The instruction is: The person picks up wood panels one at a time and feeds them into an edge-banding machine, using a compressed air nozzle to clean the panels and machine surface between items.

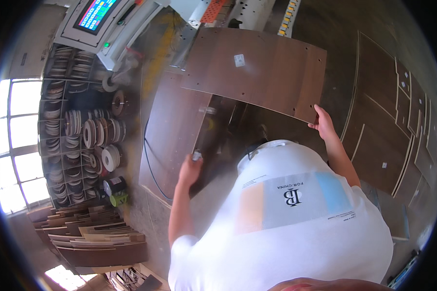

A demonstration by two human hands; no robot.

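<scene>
A large dark brown panel (262, 72) with small drilled holes and a white sticker lies tilted in front of me. My right hand (324, 124) grips its near right corner. My left hand (190, 170) is closed around a small pale grey object whose tip pokes out above the fingers; I cannot tell what kind of object it is. That hand hovers at the near edge of a second brown board (172, 126), which lies lower and to the left, partly under the first panel.
A machine with a coloured control screen (94, 14) stands at the top left. Shelves of edge-band rolls (82, 131) fill the left, with stacked boards (99, 240) below. More brown panels (388, 140) lie on the right. A black cable (148, 160) crosses the lower board.
</scene>
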